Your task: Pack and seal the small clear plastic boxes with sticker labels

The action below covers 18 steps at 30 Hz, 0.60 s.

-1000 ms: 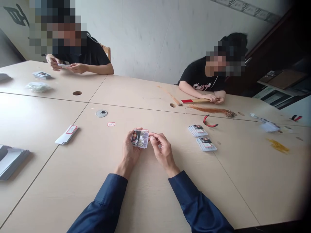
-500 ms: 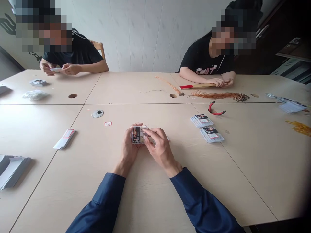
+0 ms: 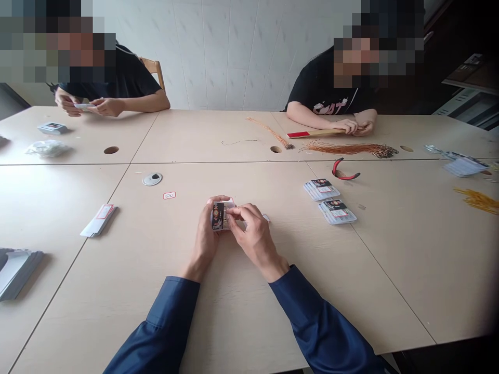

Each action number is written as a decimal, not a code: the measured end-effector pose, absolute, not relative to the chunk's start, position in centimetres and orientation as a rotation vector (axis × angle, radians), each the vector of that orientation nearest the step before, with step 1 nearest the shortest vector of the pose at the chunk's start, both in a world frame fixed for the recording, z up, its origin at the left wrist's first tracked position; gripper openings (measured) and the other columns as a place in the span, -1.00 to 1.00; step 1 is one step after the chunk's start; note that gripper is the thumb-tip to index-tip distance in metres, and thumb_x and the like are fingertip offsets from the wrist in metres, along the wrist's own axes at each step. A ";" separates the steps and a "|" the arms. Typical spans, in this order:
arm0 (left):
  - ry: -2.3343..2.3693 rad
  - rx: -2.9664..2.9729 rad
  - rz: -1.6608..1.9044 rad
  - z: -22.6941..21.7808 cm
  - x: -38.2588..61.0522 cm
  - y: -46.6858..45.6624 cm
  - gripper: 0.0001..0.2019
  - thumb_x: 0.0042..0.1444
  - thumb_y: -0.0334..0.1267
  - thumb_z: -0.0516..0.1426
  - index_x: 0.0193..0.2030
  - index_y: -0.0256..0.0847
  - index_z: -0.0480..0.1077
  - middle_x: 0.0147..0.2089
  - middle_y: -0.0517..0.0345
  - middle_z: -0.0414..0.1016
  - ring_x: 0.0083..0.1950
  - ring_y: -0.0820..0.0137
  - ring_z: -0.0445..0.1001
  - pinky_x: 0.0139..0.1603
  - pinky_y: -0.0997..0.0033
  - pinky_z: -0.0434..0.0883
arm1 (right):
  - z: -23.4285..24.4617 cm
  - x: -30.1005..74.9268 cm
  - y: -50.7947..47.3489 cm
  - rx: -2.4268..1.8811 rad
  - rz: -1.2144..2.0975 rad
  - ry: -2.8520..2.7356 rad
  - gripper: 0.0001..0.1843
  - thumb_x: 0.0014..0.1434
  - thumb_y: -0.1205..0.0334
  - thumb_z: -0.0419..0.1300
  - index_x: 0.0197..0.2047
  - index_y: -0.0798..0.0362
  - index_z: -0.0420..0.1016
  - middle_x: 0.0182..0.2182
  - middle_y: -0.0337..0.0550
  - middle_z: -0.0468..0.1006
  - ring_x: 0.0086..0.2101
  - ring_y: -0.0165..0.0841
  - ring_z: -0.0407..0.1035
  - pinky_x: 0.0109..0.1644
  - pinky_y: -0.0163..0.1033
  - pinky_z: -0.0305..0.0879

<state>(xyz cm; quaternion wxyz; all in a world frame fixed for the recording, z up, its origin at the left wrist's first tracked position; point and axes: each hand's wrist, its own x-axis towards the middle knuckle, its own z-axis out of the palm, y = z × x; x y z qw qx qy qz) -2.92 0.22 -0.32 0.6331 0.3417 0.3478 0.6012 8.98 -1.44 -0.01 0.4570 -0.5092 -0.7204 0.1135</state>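
My left hand (image 3: pixel 207 236) grips a small clear packet with a printed card inside (image 3: pixel 219 215), holding it just above the light wooden table (image 3: pixel 241 311). My right hand (image 3: pixel 251 238) has its fingers pinched on the packet's right edge, covering part of it. Both arms are in dark blue sleeves. Two small stacks of similar packets (image 3: pixel 329 200) lie to the right of my hands. A tiny red-bordered label (image 3: pixel 169 195) lies on the table to the left.
Red-handled pliers (image 3: pixel 343 171) and orange tasselled cords (image 3: pixel 351 149) lie at the far right. A person across handles a red-tipped folded fan (image 3: pixel 312 134); another at far left holds a card. White sleeves (image 3: pixel 97 221) and a grey stack (image 3: pixel 15 267) lie left.
My right hand moved in from beside the packet and closed its fingertips on the packet's right edge. The view tilted, so everything sits a little differently in frame.
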 end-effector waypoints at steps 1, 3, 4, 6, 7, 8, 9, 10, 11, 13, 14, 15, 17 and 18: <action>0.797 0.790 1.369 -0.3 -2.9 0.2 -0.67 0.26 -0.01 0.06 -0.14 -0.19 0.51 -0.20 0.06 0.56 -0.26 0.35 0.53 -0.30 0.46 0.43 | 0.0 9.0 -1.4 -1.277 0.303 -1.762 -0.93 0.29 0.31 0.19 -0.21 0.00 0.51 -0.26 -0.15 0.58 -0.23 -0.31 0.46 -0.09 -0.19 0.42; 0.794 0.795 1.357 -0.3 -2.9 0.1 -0.67 0.27 -0.01 0.06 -0.14 -0.19 0.52 -0.21 0.05 0.56 -0.25 0.32 0.54 -0.27 0.43 0.44 | 0.0 9.0 -1.4 -1.316 0.357 -1.741 -0.95 0.27 0.30 0.20 -0.23 0.00 0.49 -0.27 -0.15 0.57 -0.28 -0.32 0.46 -0.12 -0.20 0.41; 0.792 0.802 1.357 -0.3 -2.9 0.0 -0.67 0.26 -0.01 0.07 -0.14 -0.20 0.52 -0.22 0.04 0.56 -0.25 0.31 0.54 -0.25 0.42 0.44 | 0.0 9.1 -1.4 -1.326 0.380 -1.735 -0.95 0.27 0.29 0.19 -0.25 0.00 0.48 -0.28 -0.16 0.57 -0.29 -0.33 0.46 -0.14 -0.21 0.41; 0.794 0.845 1.363 -0.4 -2.9 0.0 -0.67 0.26 -0.01 0.08 -0.16 -0.21 0.53 -0.22 0.04 0.56 -0.25 0.31 0.52 -0.23 0.42 0.42 | 0.0 9.2 -1.4 -1.327 0.410 -1.737 -0.94 0.26 0.30 0.18 -0.28 0.01 0.45 -0.31 -0.16 0.56 -0.31 -0.33 0.45 -0.15 -0.22 0.41; 0.800 0.882 1.367 -0.4 -2.8 0.0 -0.67 0.26 -0.01 0.07 -0.17 -0.21 0.54 -0.22 0.05 0.56 -0.25 0.32 0.52 -0.22 0.42 0.42 | 0.0 9.2 -1.3 -1.324 0.417 -1.742 -0.94 0.26 0.29 0.18 -0.29 0.01 0.44 -0.32 -0.17 0.56 -0.31 -0.33 0.45 -0.16 -0.22 0.41; 0.807 0.922 1.369 -0.4 -2.8 0.0 -0.67 0.27 -0.01 0.07 -0.17 -0.20 0.54 -0.22 0.06 0.56 -0.24 0.32 0.51 -0.21 0.43 0.41 | 0.0 9.3 -1.3 -1.323 0.421 -1.753 -0.93 0.27 0.29 0.17 -0.29 0.01 0.43 -0.33 -0.17 0.55 -0.31 -0.32 0.45 -0.15 -0.21 0.41; 0.815 0.958 1.368 -0.4 -2.8 0.0 -0.67 0.27 -0.02 0.06 -0.18 -0.20 0.54 -0.22 0.07 0.56 -0.24 0.32 0.50 -0.21 0.43 0.40 | 0.0 9.4 -1.2 -1.325 0.423 -1.767 -0.92 0.28 0.28 0.16 -0.30 0.00 0.42 -0.33 -0.17 0.55 -0.30 -0.32 0.45 -0.14 -0.21 0.40; 0.822 0.983 1.365 -0.5 -2.8 0.0 -0.67 0.28 -0.02 0.06 -0.18 -0.19 0.55 -0.23 0.07 0.55 -0.23 0.32 0.50 -0.20 0.44 0.39 | 0.0 9.5 -1.2 -1.331 0.424 -1.782 -0.91 0.29 0.28 0.15 -0.30 0.00 0.41 -0.33 -0.17 0.54 -0.29 -0.31 0.45 -0.13 -0.20 0.40; 0.827 0.997 1.367 -0.5 -2.8 0.0 -0.68 0.27 -0.03 0.06 -0.19 -0.19 0.55 -0.23 0.08 0.55 -0.22 0.32 0.49 -0.19 0.44 0.39 | 0.0 9.5 -1.2 -1.337 0.426 -1.797 -0.90 0.29 0.28 0.14 -0.30 0.00 0.40 -0.32 -0.17 0.54 -0.28 -0.31 0.45 -0.13 -0.20 0.40; 0.834 1.000 1.379 -0.5 -2.8 0.0 -0.70 0.26 -0.05 0.08 -0.22 -0.20 0.55 -0.22 0.07 0.55 -0.21 0.32 0.48 -0.18 0.46 0.38 | -0.1 9.6 -1.2 -1.346 0.424 -1.823 -0.89 0.30 0.27 0.13 -0.30 -0.01 0.38 -0.30 -0.15 0.54 -0.25 -0.29 0.45 -0.13 -0.19 0.39; 0.841 0.993 1.383 -0.5 -2.8 0.0 -0.70 0.26 -0.05 0.09 -0.22 -0.21 0.54 -0.22 0.07 0.55 -0.20 0.32 0.48 -0.17 0.46 0.38 | -0.1 9.6 -1.2 -1.347 0.419 -1.834 -0.90 0.30 0.27 0.13 -0.30 -0.01 0.38 -0.29 -0.14 0.54 -0.24 -0.28 0.44 -0.13 -0.19 0.39; 0.848 0.982 1.382 -0.6 -2.8 0.0 -0.70 0.26 -0.05 0.08 -0.23 -0.21 0.54 -0.21 0.07 0.55 -0.20 0.32 0.48 -0.17 0.46 0.37 | -0.1 9.6 -1.2 -1.348 0.413 -1.843 -0.90 0.31 0.27 0.13 -0.29 0.00 0.38 -0.28 -0.13 0.54 -0.23 -0.27 0.44 -0.14 -0.19 0.39; 0.863 0.963 1.373 -0.7 -2.8 0.1 -0.68 0.27 -0.03 0.07 -0.22 -0.21 0.53 -0.21 0.07 0.55 -0.20 0.33 0.48 -0.17 0.46 0.37 | 0.0 9.6 -1.2 -1.339 0.407 -1.857 -0.92 0.30 0.27 0.13 -0.28 0.00 0.37 -0.28 -0.12 0.53 -0.23 -0.27 0.44 -0.14 -0.18 0.39; 0.868 0.952 1.368 -0.7 -2.8 0.1 -0.67 0.27 -0.02 0.06 -0.21 -0.20 0.53 -0.21 0.08 0.55 -0.20 0.33 0.48 -0.18 0.46 0.38 | 0.0 9.6 -1.2 -1.331 0.411 -1.858 -0.93 0.29 0.28 0.14 -0.28 0.00 0.37 -0.28 -0.13 0.53 -0.23 -0.27 0.44 -0.14 -0.18 0.39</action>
